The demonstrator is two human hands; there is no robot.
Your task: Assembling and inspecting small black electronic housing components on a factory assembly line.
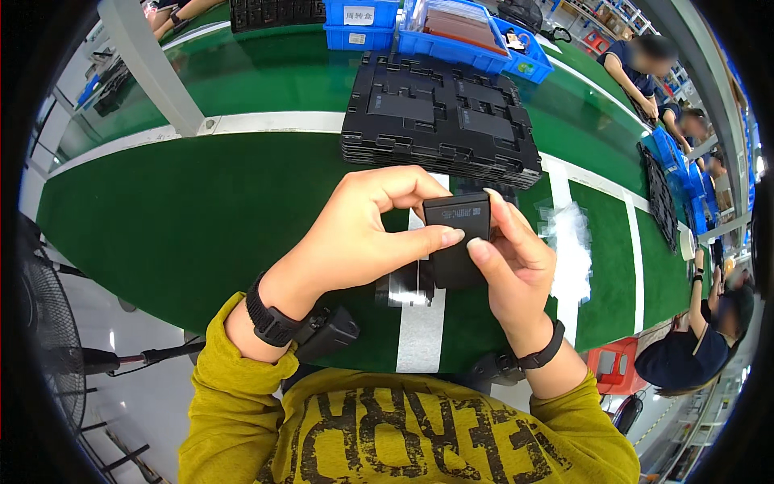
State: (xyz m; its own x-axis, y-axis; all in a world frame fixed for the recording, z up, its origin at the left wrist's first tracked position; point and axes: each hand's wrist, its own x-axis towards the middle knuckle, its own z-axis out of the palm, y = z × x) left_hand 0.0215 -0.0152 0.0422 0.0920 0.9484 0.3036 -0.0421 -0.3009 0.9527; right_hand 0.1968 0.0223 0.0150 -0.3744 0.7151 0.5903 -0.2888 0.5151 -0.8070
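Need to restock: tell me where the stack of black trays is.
In the head view, the stack of black trays sits on the green belt, just beyond both hands, before the blue bins.

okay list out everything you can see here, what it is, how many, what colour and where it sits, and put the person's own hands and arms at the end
small flat block: one, black, held between both hands above the belt
stack of moulded trays: one stack, black, on the belt just beyond the hands
conveyor belt: one, green with white stripes, across the middle
clear plastic wrap: one loose heap, whitish, on the belt right of the hands
bins: several, blue, far side of the belt
post: one, grey, upper left
fan: one, black, lower left on the floor
stool: one, red, lower right
other workers: at least three, dark blue shirts, along the right side
wrist straps: two, black, one per wrist
sleeves: two, mustard yellow, lower edge
left hand: pinching the block's left edge
right hand: gripping its right side
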